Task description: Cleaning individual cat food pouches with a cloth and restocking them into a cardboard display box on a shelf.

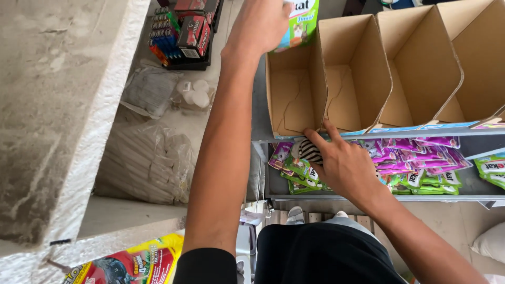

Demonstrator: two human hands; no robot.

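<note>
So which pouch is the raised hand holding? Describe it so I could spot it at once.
Start at the row of open cardboard boxes on the upper shelf. Above the leftmost box, the left hand grips a green pouch with a kitten picture. It alone is held up; the other green and purple pouches lie on the shelf below.

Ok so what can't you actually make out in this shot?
Head view only:
- Left hand: fingertips cut off by the top edge.
- Green pouch it holds: top cut off, lower left hidden by the hand.
- Right hand: hides the pouches beneath it.
- Cardboard boxes: far ends cut off at the top edge.
</note>
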